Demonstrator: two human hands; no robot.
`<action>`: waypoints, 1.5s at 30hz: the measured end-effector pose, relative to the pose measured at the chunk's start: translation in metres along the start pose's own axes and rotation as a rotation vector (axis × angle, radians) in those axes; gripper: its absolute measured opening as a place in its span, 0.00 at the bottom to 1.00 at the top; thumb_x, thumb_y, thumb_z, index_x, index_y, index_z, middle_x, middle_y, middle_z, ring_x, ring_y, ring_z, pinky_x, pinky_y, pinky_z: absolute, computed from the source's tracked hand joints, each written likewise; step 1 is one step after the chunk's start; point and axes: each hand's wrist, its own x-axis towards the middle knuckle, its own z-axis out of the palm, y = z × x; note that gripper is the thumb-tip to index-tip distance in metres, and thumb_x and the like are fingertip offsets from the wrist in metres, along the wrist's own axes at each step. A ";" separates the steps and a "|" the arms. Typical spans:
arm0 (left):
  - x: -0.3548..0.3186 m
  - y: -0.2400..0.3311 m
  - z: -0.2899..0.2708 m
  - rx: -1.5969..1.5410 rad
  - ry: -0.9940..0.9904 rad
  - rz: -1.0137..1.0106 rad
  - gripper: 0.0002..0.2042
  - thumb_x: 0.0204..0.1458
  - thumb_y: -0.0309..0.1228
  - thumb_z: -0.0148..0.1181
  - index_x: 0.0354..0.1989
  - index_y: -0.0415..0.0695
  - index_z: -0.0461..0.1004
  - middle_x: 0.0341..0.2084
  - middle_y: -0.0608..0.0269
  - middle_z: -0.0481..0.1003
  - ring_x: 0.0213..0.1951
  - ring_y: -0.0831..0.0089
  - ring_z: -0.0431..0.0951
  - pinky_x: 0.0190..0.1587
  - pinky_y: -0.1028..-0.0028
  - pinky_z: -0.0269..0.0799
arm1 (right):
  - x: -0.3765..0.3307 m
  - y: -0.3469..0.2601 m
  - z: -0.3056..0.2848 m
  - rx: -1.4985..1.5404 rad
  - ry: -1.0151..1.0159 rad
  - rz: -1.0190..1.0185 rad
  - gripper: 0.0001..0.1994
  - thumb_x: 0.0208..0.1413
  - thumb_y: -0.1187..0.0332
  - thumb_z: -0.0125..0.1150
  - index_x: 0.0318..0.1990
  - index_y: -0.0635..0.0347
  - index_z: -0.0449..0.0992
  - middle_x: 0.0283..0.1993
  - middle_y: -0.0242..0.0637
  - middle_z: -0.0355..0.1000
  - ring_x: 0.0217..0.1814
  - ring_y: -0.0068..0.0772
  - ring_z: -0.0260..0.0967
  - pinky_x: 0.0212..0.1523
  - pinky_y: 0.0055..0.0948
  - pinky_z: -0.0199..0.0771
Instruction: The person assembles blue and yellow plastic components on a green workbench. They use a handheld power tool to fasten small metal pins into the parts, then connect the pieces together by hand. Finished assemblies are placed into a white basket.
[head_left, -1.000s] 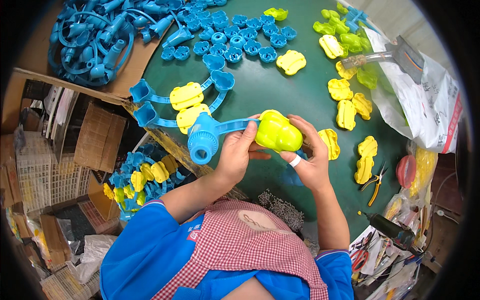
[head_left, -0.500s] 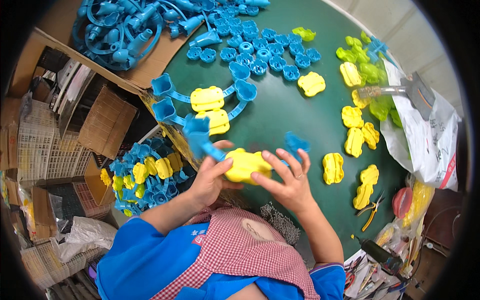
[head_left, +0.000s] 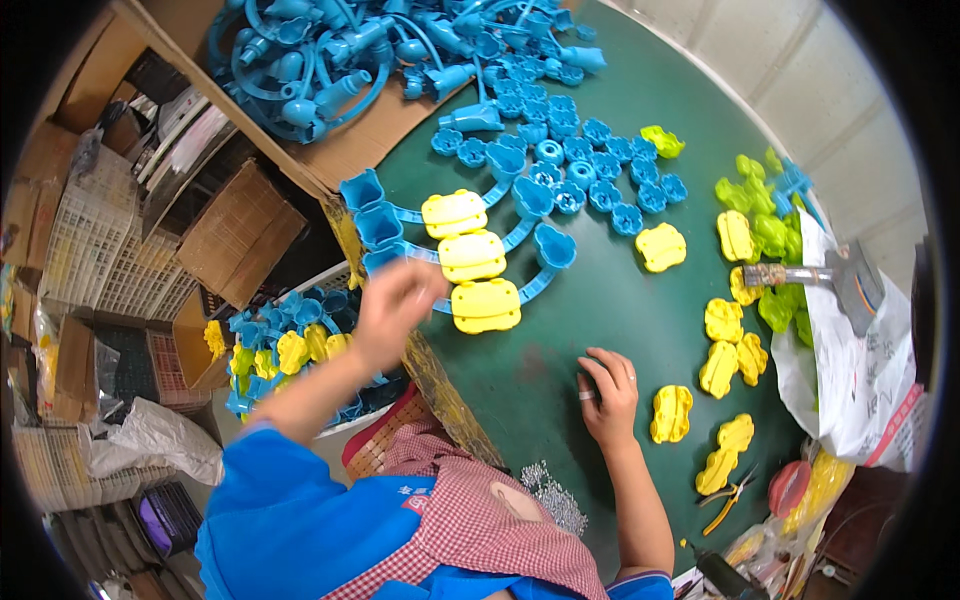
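Note:
Three assemblies lie in a row on the green tabletop, each a curved blue handle with cup-shaped ends and a yellow plastic piece on its middle. The nearest yellow piece (head_left: 486, 305) lies just right of my left hand (head_left: 395, 308). That hand is over the nearest assembly's left end, its fingers smeared by motion and partly hiding a blue cup (head_left: 383, 258). Farther right, my right hand (head_left: 610, 397) rests on the table, holding nothing, its fingers loosely bent and apart. To its right lies a loose yellow piece (head_left: 671, 413).
Blue flower-shaped cups (head_left: 597, 165) and a cardboard box of blue parts (head_left: 300, 90) are at the back. Along the right are yellow-green pieces (head_left: 770, 235), a brush (head_left: 800, 275) and pliers (head_left: 730, 500). Small metal screws (head_left: 555, 500) lie near the apron, and a crate of finished-looking parts (head_left: 300, 345) sits left.
The assembly that both hands held now lies on the table below the other two. Both hands have let go; the left moved left, the right moved down to the tabletop. The view has shifted.

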 end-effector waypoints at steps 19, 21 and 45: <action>0.381 -0.125 -0.005 0.279 0.507 -0.265 0.24 0.55 0.50 0.53 0.36 0.36 0.77 0.30 0.47 0.79 0.34 0.51 0.79 0.36 0.57 0.72 | 0.004 0.007 0.005 -0.148 -0.011 0.138 0.10 0.42 0.78 0.62 0.35 0.60 0.75 0.42 0.37 0.71 0.44 0.44 0.68 0.46 0.39 0.68; 0.367 -0.102 0.040 0.403 0.221 -0.226 0.25 0.55 0.51 0.51 0.35 0.36 0.77 0.31 0.44 0.78 0.38 0.51 0.79 0.40 0.56 0.71 | 0.006 0.004 0.005 -0.142 -0.014 0.130 0.10 0.42 0.78 0.62 0.35 0.60 0.75 0.42 0.37 0.71 0.43 0.44 0.67 0.46 0.39 0.68; 0.353 -0.090 -0.157 0.812 0.479 0.053 0.17 0.54 0.49 0.49 0.32 0.57 0.84 0.26 0.53 0.78 0.36 0.55 0.77 0.40 0.61 0.69 | 0.008 0.005 0.006 -0.131 -0.048 0.121 0.13 0.38 0.77 0.62 0.36 0.58 0.75 0.40 0.38 0.69 0.44 0.43 0.67 0.45 0.40 0.67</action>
